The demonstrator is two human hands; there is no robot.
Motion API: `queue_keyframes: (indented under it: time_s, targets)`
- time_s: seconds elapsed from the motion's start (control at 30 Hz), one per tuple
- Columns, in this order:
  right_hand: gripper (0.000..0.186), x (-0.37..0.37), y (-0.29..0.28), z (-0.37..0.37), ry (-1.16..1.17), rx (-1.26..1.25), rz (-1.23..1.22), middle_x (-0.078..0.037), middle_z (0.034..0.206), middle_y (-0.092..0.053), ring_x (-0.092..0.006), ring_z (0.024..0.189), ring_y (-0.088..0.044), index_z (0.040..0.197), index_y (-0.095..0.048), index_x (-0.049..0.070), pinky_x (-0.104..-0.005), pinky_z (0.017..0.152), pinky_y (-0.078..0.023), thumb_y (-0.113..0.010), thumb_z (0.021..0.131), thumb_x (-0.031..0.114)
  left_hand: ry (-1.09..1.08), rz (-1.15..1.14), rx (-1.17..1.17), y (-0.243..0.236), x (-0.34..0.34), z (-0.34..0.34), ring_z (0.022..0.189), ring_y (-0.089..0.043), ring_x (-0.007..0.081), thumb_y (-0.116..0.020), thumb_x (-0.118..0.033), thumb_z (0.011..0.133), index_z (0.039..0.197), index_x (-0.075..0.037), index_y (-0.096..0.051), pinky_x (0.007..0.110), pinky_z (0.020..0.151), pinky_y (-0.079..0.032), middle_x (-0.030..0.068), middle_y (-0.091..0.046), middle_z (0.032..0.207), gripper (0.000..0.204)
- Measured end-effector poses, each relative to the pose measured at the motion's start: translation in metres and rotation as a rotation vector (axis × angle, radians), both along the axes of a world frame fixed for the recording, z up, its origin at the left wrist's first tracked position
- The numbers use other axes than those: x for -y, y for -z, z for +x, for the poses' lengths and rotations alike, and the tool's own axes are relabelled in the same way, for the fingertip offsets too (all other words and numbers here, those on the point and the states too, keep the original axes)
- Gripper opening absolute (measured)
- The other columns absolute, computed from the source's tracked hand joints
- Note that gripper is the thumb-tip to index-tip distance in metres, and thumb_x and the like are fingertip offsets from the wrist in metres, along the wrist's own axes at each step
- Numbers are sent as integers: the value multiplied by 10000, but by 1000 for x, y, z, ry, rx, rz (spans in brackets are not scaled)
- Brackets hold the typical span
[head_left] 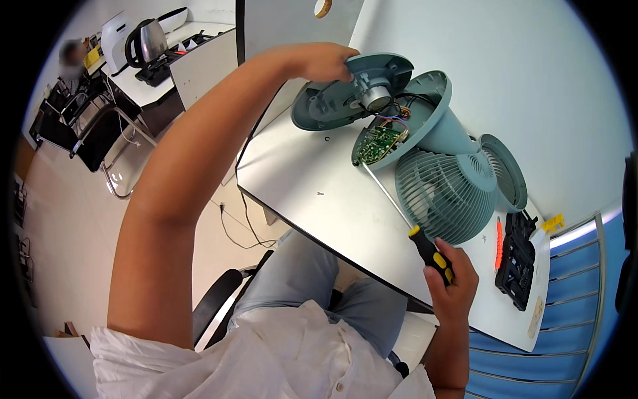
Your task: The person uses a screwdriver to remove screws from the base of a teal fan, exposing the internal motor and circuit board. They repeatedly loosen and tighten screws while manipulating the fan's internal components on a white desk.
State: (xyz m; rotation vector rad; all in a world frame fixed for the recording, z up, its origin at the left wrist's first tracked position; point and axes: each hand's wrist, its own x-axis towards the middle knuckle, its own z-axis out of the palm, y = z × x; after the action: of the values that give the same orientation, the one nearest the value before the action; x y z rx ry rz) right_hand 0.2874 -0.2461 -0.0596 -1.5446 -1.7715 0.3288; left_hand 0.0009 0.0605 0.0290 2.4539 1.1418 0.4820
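My left hand grips the edge of a grey-green round base cover, tilted up from the base of a fan. A silver motor is fixed to the cover's inner side. Wires run from there into the fan's open base housing, beside a green circuit board. My right hand is closed around a black-and-yellow screwdriver. Its long shaft reaches to the board's lower left edge; I cannot tell whether the tip touches. The fan's ribbed grille lies on the white table.
A round grille part leans against the wall. To the right lie a red rod-like tool, a black tool case and a yellow object. Small dark pieces dot the table. Far left are a kettle and chairs.
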Motion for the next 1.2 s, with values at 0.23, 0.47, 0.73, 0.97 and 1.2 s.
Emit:
queue_keyframes:
  time_s: [0.23,0.47,0.73,0.97,1.2]
  targets:
    - [429,-48,19,-94,-91,-1254,-494,-112,1049,-572,-127,638,-525,1407,-443,-28,-239,508,-384,-477,1014,140,-44,-193,127,-10,-18,-9,1072,-639,254,-598,-210,895,1303,-26,-605,372,993,-458,159,-679,1203,448]
    - [425,-70,36,-115,34,-1197,-340,-68,980,-575,-103,582,-544,1393,-450,-16,-230,437,-376,-527,999,124,-50,-126,23,-12,-25,-11,1010,-665,252,-620,-223,878,1240,-18,-646,361,945,-478,142,-715,1106,417]
    - [441,-74,23,-99,129,-783,-237,-97,1132,-630,-76,577,-546,1388,-515,-29,-210,482,-435,-562,975,120,2,-107,53,-7,-32,-11,965,-678,253,-647,-284,884,1215,-4,-647,354,901,-497,157,-723,1063,434]
    - [471,-81,3,-92,167,242,143,-152,1079,-656,-242,860,-670,1288,-625,-15,-325,764,-550,-690,823,21,-40,-76,106,-1,-49,0,1024,-693,309,-626,-315,923,1354,-5,-540,427,893,-589,179,-662,1202,538]
    - [485,-85,-52,-88,80,617,248,-148,1088,-672,-300,901,-689,1214,-680,26,-363,801,-565,-702,732,-29,-47,-105,18,-10,-43,5,889,-688,292,-622,-296,917,1205,26,-618,405,777,-552,177,-704,1040,432]
